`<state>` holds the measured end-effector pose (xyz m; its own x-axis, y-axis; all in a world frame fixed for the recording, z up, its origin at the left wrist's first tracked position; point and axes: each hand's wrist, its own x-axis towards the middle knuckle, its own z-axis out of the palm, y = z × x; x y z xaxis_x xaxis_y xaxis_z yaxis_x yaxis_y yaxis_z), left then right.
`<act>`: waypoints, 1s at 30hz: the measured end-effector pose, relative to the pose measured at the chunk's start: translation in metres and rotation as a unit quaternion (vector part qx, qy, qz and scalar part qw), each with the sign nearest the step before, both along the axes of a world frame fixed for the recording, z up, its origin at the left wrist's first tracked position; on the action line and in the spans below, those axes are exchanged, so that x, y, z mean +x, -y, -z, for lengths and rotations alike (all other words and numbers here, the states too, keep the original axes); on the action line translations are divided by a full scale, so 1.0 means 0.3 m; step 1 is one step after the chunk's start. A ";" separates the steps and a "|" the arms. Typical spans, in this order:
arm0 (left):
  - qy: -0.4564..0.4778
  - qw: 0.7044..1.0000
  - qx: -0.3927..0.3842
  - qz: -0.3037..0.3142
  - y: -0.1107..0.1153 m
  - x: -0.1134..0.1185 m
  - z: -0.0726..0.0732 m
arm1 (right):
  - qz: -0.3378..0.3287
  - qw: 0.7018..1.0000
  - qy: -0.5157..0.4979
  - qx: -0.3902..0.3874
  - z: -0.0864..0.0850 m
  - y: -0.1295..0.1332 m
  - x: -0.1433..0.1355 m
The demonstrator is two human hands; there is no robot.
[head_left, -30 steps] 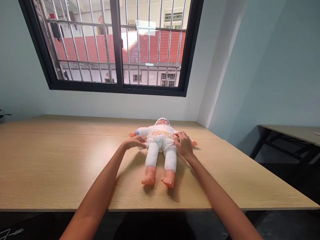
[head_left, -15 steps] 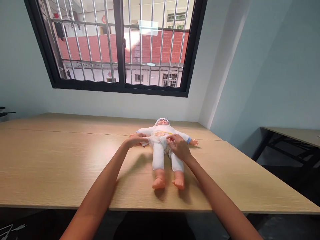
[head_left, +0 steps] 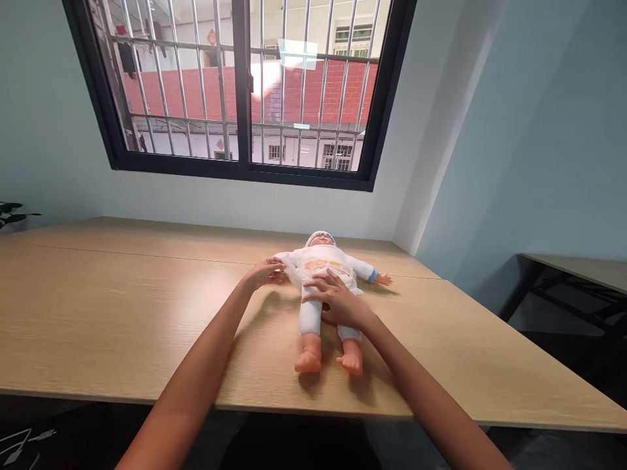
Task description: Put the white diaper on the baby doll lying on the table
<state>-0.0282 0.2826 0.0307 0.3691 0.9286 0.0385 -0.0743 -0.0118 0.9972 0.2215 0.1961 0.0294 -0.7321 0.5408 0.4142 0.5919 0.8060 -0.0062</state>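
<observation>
A baby doll (head_left: pixel 309 316) lies on its back on the table, its capped head far from me and its bare feet toward me. Around its hips is a white diaper (head_left: pixel 321 265) with an orange and yellow printed band. My left hand (head_left: pixel 268 271) pinches the thin side flap of the diaper, drawn out to the left. Over the lower front of the diaper lies my right hand (head_left: pixel 337 301), palm down, fingers spread and touching it. That hand hides the doll's crotch and part of its legs.
The wooden table (head_left: pixel 147 320) reaches back to the wall under a barred window (head_left: pixel 240 85). At the right stands another table (head_left: pixel 578 271). A dark plant (head_left: pixel 14 214) shows at the far left, and white cables (head_left: pixel 24 444) hang below the table's edge.
My right hand has moved left and down from the diaper's right side and flattened across its front. My left hand stays at the left flap, which is stretched outward. The view has shifted slightly.
</observation>
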 end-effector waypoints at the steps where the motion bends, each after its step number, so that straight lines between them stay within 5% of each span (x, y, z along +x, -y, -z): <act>1: 0.007 1.000 0.004 0.004 -0.003 0.004 0.001 | -0.003 1.000 0.001 -0.005 -0.005 0.005 -0.001; 12: 0.056 0.996 0.042 0.052 0.011 0.014 -0.027 | 0.056 0.995 -0.020 -0.076 -0.080 0.102 -0.041; 19: 0.100 0.991 0.044 0.080 0.016 -0.001 -0.009 | 0.069 0.994 -0.079 -0.015 -0.108 -0.005 -0.125; 30: 0.134 0.987 0.015 0.082 -0.012 0.001 0.014 | 0.177 0.982 -0.052 0.038 -0.034 -0.109 -0.179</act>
